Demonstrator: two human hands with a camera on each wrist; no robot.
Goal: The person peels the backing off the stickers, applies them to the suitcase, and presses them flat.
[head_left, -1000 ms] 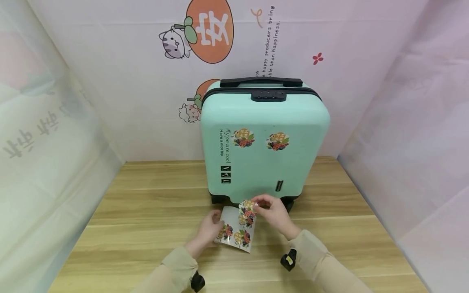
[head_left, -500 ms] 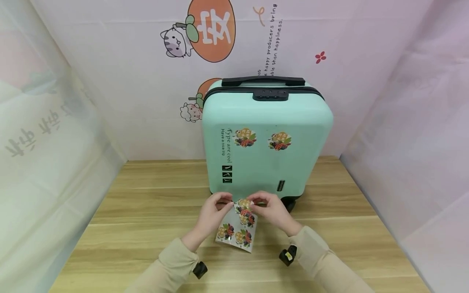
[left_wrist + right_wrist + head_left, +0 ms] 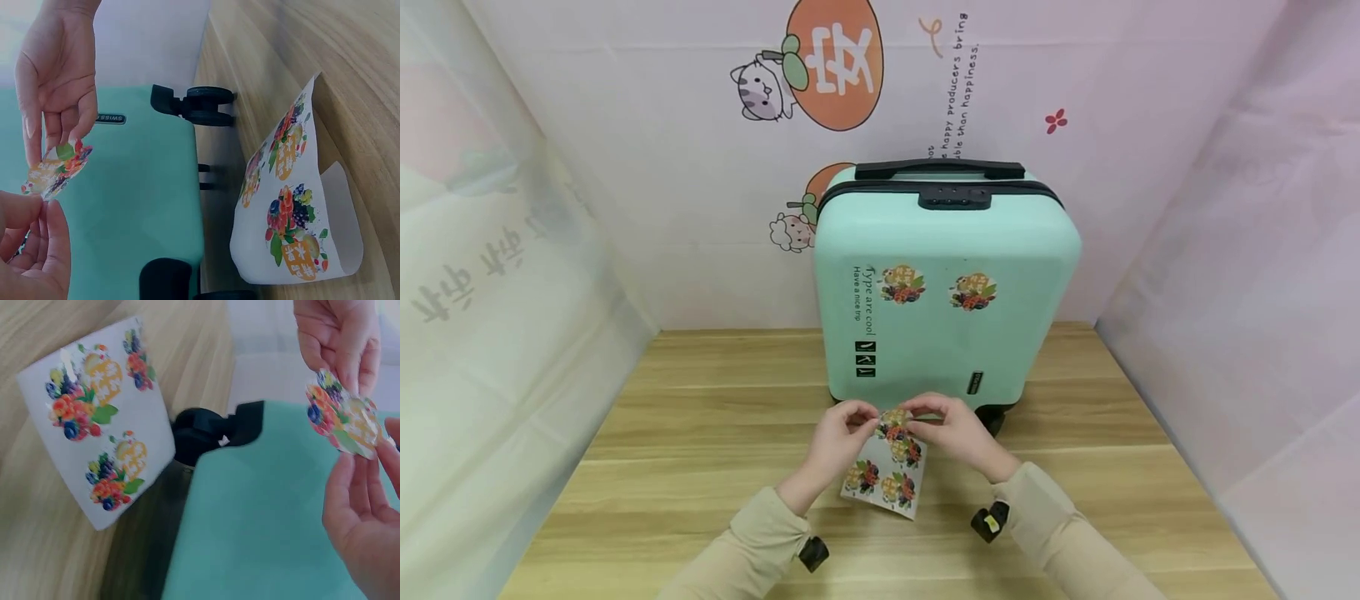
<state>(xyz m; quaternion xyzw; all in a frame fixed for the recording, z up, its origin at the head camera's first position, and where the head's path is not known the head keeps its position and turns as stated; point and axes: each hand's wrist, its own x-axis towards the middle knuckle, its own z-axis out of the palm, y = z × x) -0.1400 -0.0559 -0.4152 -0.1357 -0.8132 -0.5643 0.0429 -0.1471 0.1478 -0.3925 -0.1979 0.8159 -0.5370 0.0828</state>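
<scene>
A colourful fruit sticker (image 3: pixel 894 423) is stretched between both hands, just in front of the suitcase. My left hand (image 3: pixel 841 433) pinches its left edge between thumb and fingers. The right hand (image 3: pixel 953 429) pinches the opposite edge. Both grips show in the left wrist view, where the sticker (image 3: pixel 59 169) looks slightly bent. Below them a white sticker sheet (image 3: pixel 880 498) with several fruit stickers lies on the table, its edges curling up. Behind stands a mint-green suitcase (image 3: pixel 925 350), upright, with two fruit stickers on its upper front.
The suitcase has a black top handle (image 3: pixel 940 169), a combination lock (image 3: pixel 955 197) and black wheels (image 3: pixel 992 417). It stands on a wood-grain table (image 3: pixel 715 417). Printed cloth (image 3: pixel 700 183) hangs behind and along both sides.
My left hand has left the sticker sheet, moved up and taken hold of the sticker's left edge. The right hand has kept its pinch, with the sticker shifting slightly left.
</scene>
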